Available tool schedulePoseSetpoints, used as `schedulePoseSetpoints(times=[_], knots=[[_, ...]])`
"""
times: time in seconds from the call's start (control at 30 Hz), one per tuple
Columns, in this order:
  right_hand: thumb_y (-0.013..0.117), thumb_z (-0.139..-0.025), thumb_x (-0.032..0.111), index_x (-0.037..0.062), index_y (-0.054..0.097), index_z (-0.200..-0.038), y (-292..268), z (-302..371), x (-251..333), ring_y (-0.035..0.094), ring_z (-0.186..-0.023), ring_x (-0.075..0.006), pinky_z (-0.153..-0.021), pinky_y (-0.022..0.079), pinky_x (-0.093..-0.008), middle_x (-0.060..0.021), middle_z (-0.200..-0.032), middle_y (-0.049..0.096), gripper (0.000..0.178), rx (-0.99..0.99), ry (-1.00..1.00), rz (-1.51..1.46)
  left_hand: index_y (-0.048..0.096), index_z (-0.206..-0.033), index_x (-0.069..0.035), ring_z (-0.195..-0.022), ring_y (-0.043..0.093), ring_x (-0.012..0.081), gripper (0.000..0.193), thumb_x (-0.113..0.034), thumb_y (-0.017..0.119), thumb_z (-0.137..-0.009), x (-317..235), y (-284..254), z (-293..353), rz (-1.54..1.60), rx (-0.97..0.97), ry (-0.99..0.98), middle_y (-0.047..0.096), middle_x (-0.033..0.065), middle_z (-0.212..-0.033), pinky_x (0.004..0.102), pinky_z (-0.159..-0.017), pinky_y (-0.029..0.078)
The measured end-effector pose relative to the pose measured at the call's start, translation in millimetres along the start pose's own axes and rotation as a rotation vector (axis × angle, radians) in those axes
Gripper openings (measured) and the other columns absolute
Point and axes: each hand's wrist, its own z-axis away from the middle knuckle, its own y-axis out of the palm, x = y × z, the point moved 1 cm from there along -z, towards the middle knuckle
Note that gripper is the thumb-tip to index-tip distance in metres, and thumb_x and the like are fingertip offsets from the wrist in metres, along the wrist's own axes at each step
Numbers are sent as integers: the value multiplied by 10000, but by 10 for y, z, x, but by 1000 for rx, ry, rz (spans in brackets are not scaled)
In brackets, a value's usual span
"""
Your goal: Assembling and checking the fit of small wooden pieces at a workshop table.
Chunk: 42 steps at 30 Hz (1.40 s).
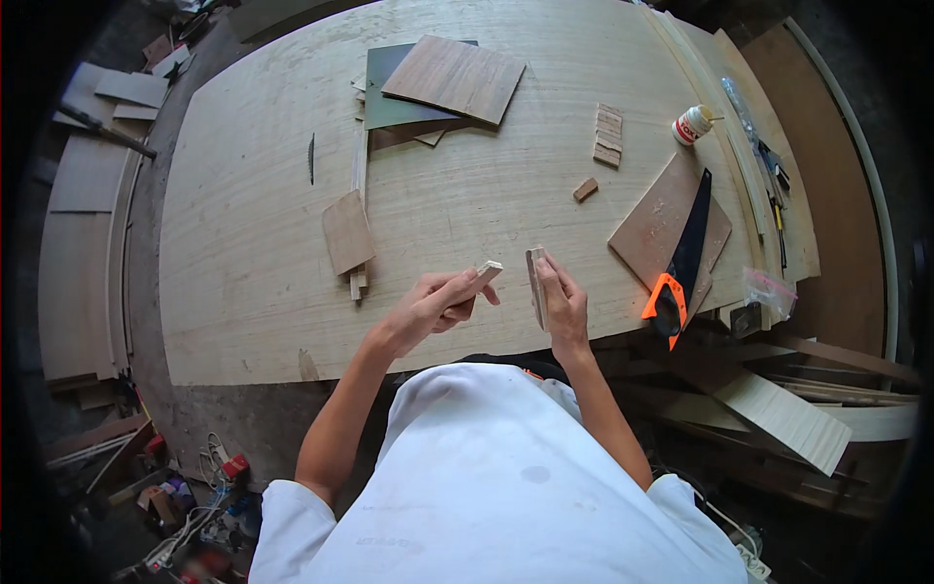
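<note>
Above the near edge of the wooden worktable [263,234], my left hand [428,310] is closed round a small wood block [488,269], its pale end sticking out past the fingers. A short gap to the right, my right hand [566,310] grips a short wood strip [536,282] held nearly upright, thumb and fingers along its side. The two pieces are apart. Beyond the right hand, a small brown wood block [585,190] lies on the table, and past it a row of several small wood pieces [608,134].
An orange-handled handsaw [691,238] rests on a square board [650,216] at right, with a white glue bottle [692,125] behind. Flat panels [457,78] are stacked at the back; a small board [348,234] lies on thin strips to the left. Offcuts [778,419] pile up at lower right.
</note>
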Motion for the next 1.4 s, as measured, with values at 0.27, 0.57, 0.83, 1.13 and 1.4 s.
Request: schedulePoseSetpoints(times=[0.27,0.57,0.83,1.13,1.4], knots=[[722,-934,352,-12,493,-1494,-11,150,201,595,-1223,-236,-1014,498,-364,-171,-1361,591,706,-20,-264,30,659,-1145,-60,-565,281,29,477,-493,468,-1081,73,91,-4,144,45,9,390,-59,-710,225,-505,234],[896,-665,22,42,107,-1640,-23,300,278,403,-1425,-329,-1162,437,-477,-140,-1491,256,1255,106,-863,358,561,-1424,-118,-711,492,45,397,-259,617,-1057,171,284,27,-188,-277,272,606,-6,-947,200,-585,390],[900,-660,25,39,159,-1606,-59,225,297,389,-1446,-337,-1150,441,-489,-178,-1534,300,1202,214,-961,371,604,-1456,-162,-898,529,90,383,-223,559,-1080,146,338,128,-417,-250,394,575,29,-1062,237,-734,442],[946,-649,46,43,206,-1590,-42,356,351,440,-1424,-325,-1126,465,-484,-190,-1540,391,1197,183,-900,380,571,-1489,-207,-810,504,116,431,-184,514,-1062,279,397,130,-368,-274,359,606,49,-915,264,-739,455],[949,-639,36,37,249,-1566,-19,257,270,472,-1389,-324,-1112,478,-471,-180,-1527,410,1162,149,-868,348,535,-1511,-161,-961,592,138,458,-98,463,-1063,97,411,236,-454,-218,142,703,135,-1293,292,-946,492]])
